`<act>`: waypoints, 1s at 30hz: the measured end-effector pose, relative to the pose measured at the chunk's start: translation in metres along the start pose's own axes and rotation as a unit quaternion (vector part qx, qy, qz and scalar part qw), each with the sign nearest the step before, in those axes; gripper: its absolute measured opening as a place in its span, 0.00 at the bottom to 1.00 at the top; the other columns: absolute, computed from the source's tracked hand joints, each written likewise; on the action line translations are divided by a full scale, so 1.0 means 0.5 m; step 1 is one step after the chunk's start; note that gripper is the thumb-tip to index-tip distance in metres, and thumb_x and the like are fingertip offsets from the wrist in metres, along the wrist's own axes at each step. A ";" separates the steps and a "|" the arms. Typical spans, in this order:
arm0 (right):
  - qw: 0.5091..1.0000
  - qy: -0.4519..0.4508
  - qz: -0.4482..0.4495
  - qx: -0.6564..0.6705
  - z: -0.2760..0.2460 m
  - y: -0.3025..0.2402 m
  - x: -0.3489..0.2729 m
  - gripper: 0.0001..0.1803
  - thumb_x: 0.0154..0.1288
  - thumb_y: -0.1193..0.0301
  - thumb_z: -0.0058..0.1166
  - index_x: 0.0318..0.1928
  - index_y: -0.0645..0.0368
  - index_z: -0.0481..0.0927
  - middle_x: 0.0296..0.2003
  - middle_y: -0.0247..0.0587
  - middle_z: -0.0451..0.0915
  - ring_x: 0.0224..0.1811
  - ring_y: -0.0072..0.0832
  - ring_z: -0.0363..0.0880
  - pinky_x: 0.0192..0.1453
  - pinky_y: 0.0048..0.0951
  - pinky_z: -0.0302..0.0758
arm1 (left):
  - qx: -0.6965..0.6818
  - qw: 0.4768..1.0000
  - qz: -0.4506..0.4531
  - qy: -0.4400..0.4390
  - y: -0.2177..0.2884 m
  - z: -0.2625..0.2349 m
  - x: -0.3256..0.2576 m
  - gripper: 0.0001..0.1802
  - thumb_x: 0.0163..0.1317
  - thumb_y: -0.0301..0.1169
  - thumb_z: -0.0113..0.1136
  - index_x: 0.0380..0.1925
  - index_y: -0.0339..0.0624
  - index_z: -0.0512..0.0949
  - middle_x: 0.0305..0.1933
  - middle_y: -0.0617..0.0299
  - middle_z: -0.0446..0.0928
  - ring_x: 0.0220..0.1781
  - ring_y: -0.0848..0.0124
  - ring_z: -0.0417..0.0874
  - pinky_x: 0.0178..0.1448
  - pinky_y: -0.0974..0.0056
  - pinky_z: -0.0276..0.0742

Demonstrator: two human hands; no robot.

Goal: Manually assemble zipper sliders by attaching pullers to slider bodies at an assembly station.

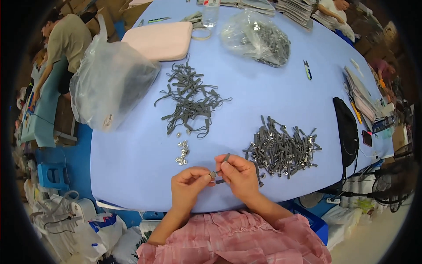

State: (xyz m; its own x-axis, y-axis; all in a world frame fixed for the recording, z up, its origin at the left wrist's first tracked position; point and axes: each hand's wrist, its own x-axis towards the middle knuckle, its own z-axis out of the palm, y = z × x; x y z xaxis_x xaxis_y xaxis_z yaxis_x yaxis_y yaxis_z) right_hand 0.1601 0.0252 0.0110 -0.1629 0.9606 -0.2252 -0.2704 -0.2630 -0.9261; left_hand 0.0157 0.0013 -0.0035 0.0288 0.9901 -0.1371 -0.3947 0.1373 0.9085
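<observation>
My left hand [192, 184] pinches a small silver metal zipper slider [213, 174] between thumb and forefinger. My right hand [238, 176] grips a dark grey cord zipper pull [226, 157], whose end meets the slider between my hands. Beyond my left hand lies a little heap of loose silver sliders [181, 154]. Farther off spreads a tangle of grey looped cord pulls [190, 99]. To the right of my right hand is a pile of grey pulls with silver sliders attached [283, 147]. Exactly how cord and slider join is too small to tell.
A clear plastic bag with dark contents [116, 81] stands at left, beside a pink pouch [160, 40]. Another filled bag [257, 38], thread snips [307, 70] and a bottle [210, 13] lie farther back. A black bag [345, 132] hugs the right edge. Other people sit nearby.
</observation>
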 end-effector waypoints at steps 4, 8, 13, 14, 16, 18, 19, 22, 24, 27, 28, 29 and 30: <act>0.995 -0.031 -0.028 -0.092 0.000 0.007 0.014 0.09 0.59 0.76 0.54 0.41 0.63 0.79 0.31 0.31 0.78 0.28 0.11 0.70 0.27 0.15 0.67 | -0.073 0.995 -0.025 0.059 0.014 -0.011 0.002 0.05 0.55 0.17 0.56 0.33 0.31 0.77 0.31 0.56 0.78 0.32 0.72 0.80 0.36 0.70 0.79; 0.991 -0.032 -0.017 -0.128 -0.005 -0.006 0.013 0.10 0.55 0.76 0.58 0.39 0.62 0.80 0.29 0.31 0.79 0.30 0.12 0.72 0.29 0.15 0.68 | 0.053 0.998 0.016 -0.003 0.025 -0.031 0.007 0.05 0.56 0.16 0.55 0.33 0.31 0.77 0.32 0.57 0.77 0.32 0.75 0.79 0.34 0.73 0.76; 0.968 -0.078 -0.048 -0.232 0.014 -0.035 0.015 0.06 0.52 0.79 0.58 0.33 0.61 0.81 0.24 0.34 0.78 0.26 0.16 0.73 0.26 0.17 0.67 | 0.133 0.982 0.135 0.016 0.016 -0.028 0.011 0.06 0.56 0.16 0.54 0.34 0.32 0.77 0.35 0.57 0.76 0.31 0.76 0.79 0.34 0.75 0.76; 0.963 -0.080 -0.064 -0.248 0.019 -0.039 0.014 0.06 0.52 0.79 0.57 0.32 0.61 0.81 0.24 0.35 0.78 0.25 0.18 0.74 0.26 0.18 0.68 | 0.133 0.982 0.133 0.016 0.015 -0.026 0.010 0.06 0.56 0.16 0.54 0.34 0.32 0.77 0.35 0.57 0.76 0.31 0.76 0.79 0.34 0.75 0.76; 0.958 -0.077 -0.079 -0.263 0.020 -0.040 0.011 0.05 0.51 0.79 0.56 0.32 0.61 0.81 0.24 0.37 0.78 0.25 0.20 0.74 0.26 0.19 0.69 | 0.141 0.972 0.185 0.034 0.012 -0.023 0.007 0.06 0.55 0.16 0.54 0.33 0.31 0.76 0.34 0.58 0.76 0.30 0.76 0.78 0.33 0.75 0.76; 0.935 -0.116 -0.146 -0.303 0.013 -0.043 0.017 0.06 0.50 0.80 0.55 0.31 0.62 0.80 0.24 0.39 0.78 0.24 0.25 0.75 0.26 0.23 0.70 | 0.150 0.972 0.182 0.012 0.011 -0.034 0.007 0.06 0.54 0.15 0.55 0.33 0.32 0.76 0.33 0.58 0.76 0.30 0.76 0.78 0.33 0.75 0.76; 0.935 -0.115 -0.145 -0.302 0.008 -0.045 0.021 0.06 0.50 0.80 0.55 0.31 0.62 0.80 0.24 0.39 0.78 0.24 0.25 0.75 0.26 0.23 0.70 | 0.159 0.971 0.180 -0.008 0.013 -0.040 0.008 0.06 0.54 0.15 0.55 0.33 0.32 0.76 0.33 0.58 0.75 0.30 0.76 0.78 0.33 0.75 0.75; 0.918 -0.166 -0.167 -0.320 -0.010 -0.043 0.030 0.06 0.48 0.81 0.54 0.30 0.63 0.79 0.24 0.41 0.78 0.24 0.30 0.75 0.27 0.26 0.71 | 0.130 0.989 0.054 -0.037 0.030 -0.045 0.005 0.07 0.53 0.15 0.56 0.33 0.32 0.76 0.32 0.59 0.76 0.31 0.77 0.78 0.34 0.76 0.75; 0.886 -0.200 -0.227 -0.352 -0.018 -0.038 0.033 0.06 0.48 0.81 0.53 0.30 0.63 0.78 0.25 0.40 0.78 0.25 0.32 0.75 0.28 0.27 0.72 | 0.076 0.997 0.009 -0.016 0.039 -0.033 0.002 0.07 0.53 0.15 0.56 0.33 0.32 0.76 0.33 0.59 0.76 0.31 0.77 0.78 0.34 0.76 0.75; 0.846 -0.197 -0.293 -0.400 -0.019 -0.036 0.036 0.09 0.49 0.81 0.56 0.34 0.63 0.79 0.25 0.38 0.77 0.27 0.28 0.76 0.28 0.25 0.70 | 0.067 0.997 -0.041 0.020 0.042 -0.024 -0.011 0.08 0.53 0.15 0.55 0.34 0.33 0.77 0.33 0.59 0.76 0.31 0.77 0.78 0.35 0.77 0.75; 0.847 -0.194 -0.292 -0.400 -0.018 -0.035 0.033 0.09 0.49 0.81 0.56 0.34 0.63 0.79 0.25 0.38 0.77 0.27 0.28 0.76 0.28 0.25 0.70 | 0.112 0.992 -0.044 0.036 0.042 -0.021 -0.016 0.08 0.53 0.15 0.55 0.34 0.34 0.77 0.34 0.59 0.76 0.32 0.78 0.78 0.35 0.77 0.75; 0.840 -0.186 -0.301 -0.411 -0.015 -0.033 0.028 0.08 0.50 0.80 0.57 0.34 0.63 0.79 0.25 0.38 0.78 0.28 0.28 0.76 0.29 0.25 0.71 | 0.114 0.992 -0.046 0.033 0.040 -0.016 -0.018 0.08 0.53 0.15 0.55 0.34 0.34 0.77 0.34 0.59 0.76 0.32 0.78 0.78 0.35 0.77 0.75; 0.832 -0.174 -0.308 -0.427 -0.014 -0.033 0.022 0.08 0.52 0.78 0.57 0.35 0.63 0.79 0.26 0.37 0.78 0.29 0.27 0.77 0.30 0.26 0.72 | 0.122 0.992 0.004 0.031 0.037 -0.007 -0.017 0.08 0.53 0.15 0.56 0.33 0.35 0.77 0.33 0.60 0.77 0.33 0.78 0.78 0.35 0.77 0.75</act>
State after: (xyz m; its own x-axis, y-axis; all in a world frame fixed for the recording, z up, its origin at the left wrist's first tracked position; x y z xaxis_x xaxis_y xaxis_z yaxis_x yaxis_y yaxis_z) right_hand 0.1693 0.0407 0.0215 -0.5480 0.7659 0.3363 0.3436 0.5727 -0.7443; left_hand 0.0049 -0.0047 0.0132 -0.0325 0.9886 -0.1472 -0.1595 0.1402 0.9772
